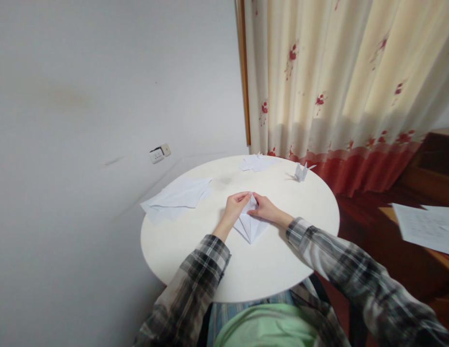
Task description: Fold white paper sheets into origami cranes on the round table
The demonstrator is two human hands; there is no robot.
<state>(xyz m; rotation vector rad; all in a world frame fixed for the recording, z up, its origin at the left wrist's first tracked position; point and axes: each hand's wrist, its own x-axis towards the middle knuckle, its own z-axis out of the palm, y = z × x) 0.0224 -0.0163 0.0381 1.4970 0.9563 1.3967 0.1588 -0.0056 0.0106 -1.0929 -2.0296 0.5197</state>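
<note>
A white folded paper [250, 229] with a kite-like shape and several creases lies on the round white table [267, 274], one point toward me. My left hand [236, 207] is closed on its upper left edge, thumb and fingers pinched near the far tip. On the upper right edge, my right hand [264, 208] grips the same paper, its thumb lying across the folded middle. The fingertips of both hands nearly meet at the far tip. The parts of the paper under the fingers are hidden.
White sheets [179, 193] lie at the table's left. More paper pieces [256, 163] rest at the far edge, and a folded paper crane [301, 172] stands far right. A wall with a socket [157, 155] borders the left; a curtain [318, 86] hangs behind. Printed papers [427, 226] lie right.
</note>
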